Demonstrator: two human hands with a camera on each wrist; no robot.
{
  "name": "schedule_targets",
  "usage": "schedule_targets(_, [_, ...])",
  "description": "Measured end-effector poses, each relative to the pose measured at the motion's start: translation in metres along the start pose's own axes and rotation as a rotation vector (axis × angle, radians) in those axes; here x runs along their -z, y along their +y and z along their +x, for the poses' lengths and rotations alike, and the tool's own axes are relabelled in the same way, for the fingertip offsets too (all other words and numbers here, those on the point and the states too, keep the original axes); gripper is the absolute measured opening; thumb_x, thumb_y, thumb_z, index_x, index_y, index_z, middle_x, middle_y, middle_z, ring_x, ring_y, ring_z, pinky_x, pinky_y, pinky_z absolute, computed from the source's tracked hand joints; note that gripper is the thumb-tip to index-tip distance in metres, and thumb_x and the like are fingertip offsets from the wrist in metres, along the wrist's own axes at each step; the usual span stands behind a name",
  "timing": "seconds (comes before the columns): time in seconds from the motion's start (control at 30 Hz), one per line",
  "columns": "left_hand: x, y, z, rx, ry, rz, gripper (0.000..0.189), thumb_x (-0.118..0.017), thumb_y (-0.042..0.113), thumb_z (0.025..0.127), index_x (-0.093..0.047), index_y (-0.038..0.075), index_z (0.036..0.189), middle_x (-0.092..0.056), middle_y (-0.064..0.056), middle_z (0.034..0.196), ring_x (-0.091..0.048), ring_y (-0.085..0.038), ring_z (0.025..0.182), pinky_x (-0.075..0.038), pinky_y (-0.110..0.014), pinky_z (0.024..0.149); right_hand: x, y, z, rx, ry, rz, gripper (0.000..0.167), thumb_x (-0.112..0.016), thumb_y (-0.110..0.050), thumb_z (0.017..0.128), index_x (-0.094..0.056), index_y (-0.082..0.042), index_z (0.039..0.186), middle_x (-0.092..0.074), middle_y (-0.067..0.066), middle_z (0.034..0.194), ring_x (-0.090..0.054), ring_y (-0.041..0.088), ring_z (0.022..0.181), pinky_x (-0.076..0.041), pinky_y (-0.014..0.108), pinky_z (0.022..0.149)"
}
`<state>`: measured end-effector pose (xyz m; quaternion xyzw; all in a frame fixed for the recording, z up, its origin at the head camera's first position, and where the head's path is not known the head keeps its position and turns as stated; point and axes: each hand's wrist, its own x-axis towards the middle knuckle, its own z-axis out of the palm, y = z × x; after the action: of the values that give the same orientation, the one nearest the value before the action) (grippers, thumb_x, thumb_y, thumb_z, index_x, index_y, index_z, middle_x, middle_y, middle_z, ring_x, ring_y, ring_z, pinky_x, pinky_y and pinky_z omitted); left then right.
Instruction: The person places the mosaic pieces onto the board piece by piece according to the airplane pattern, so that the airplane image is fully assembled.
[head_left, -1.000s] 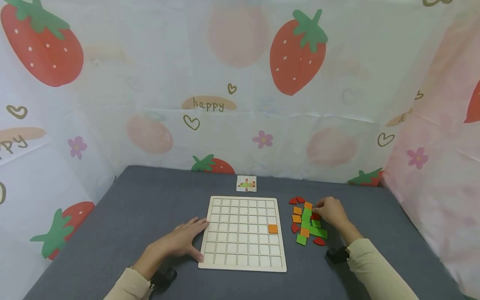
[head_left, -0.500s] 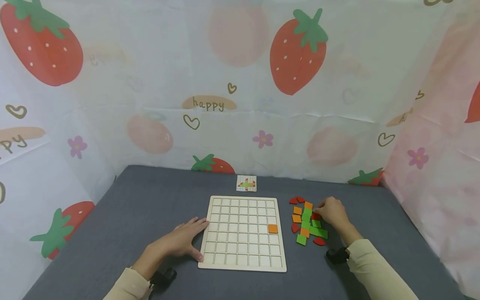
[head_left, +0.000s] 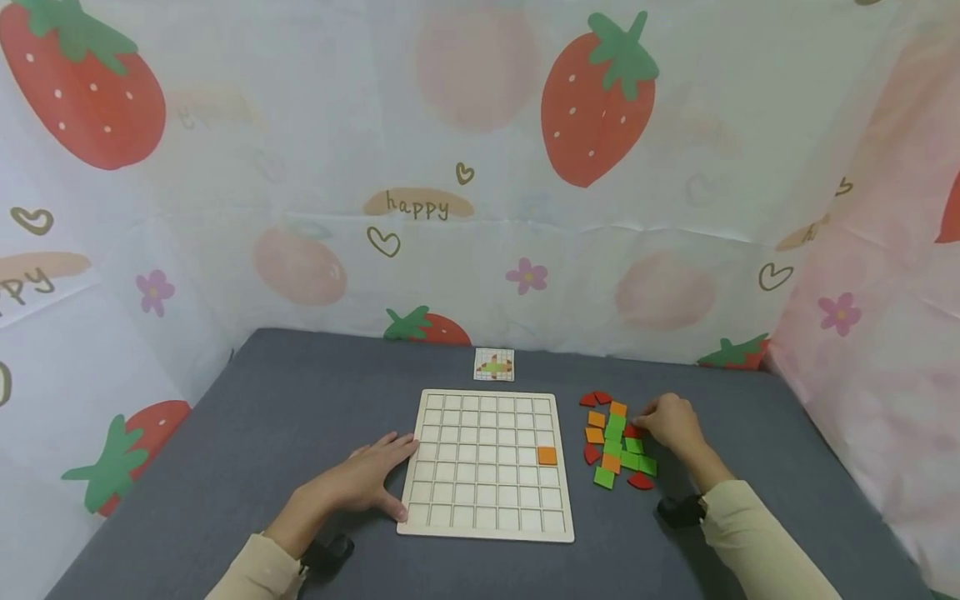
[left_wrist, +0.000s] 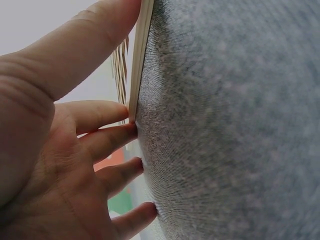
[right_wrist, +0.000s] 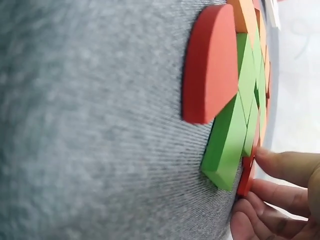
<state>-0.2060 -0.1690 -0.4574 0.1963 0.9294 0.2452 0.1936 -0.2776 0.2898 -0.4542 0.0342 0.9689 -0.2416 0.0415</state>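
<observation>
The left hand (head_left: 367,477) rests along the left edge of a pale wooden grid board (head_left: 442,534), fingers spread and thumb at its near corner. In the left wrist view, the fingertips of the left hand (left_wrist: 65,150) meet the board's side and the grey cloth. One orange square tile (head_left: 547,456) sits in a cell near the board's right side. The right hand (head_left: 672,423) is at the right of the tile pile. Its thumb and fingers pinch a red quarter-round tile (right_wrist: 244,183) beside green square tiles (right_wrist: 227,145), partly hidden by the fingertips.
Orange tiles (head_left: 596,419), green tiles (head_left: 603,477) and red quarter-round tiles (head_left: 640,481) lie close together right of the board. A small pattern card (head_left: 494,365) lies behind the board. Strawberry-printed curtains (head_left: 450,100) enclose the grey table (head_left: 360,375).
The right hand has shifted slightly to the right beside the pile. The left hand and the board stay in place. The head view has tilted a little.
</observation>
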Motion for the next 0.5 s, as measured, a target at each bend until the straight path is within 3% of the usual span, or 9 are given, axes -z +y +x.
schedule_targets(0.5, [-0.0010,-0.0028,0.0007,-0.007,0.002,-0.003,0.103,-0.087,0.033,0.065,-0.036,0.002,0.149,-0.032,-0.017,0.158,-0.019,-0.041,0.149,-0.018,-0.067,0.114,-0.0015,-0.0029,-0.0077,0.030,0.011,-0.031,0.017,-0.071,-0.012,0.087,-0.074,0.005,0.091,-0.071,0.017,0.085,-0.065,0.025,0.072,-0.054,0.038,0.062])
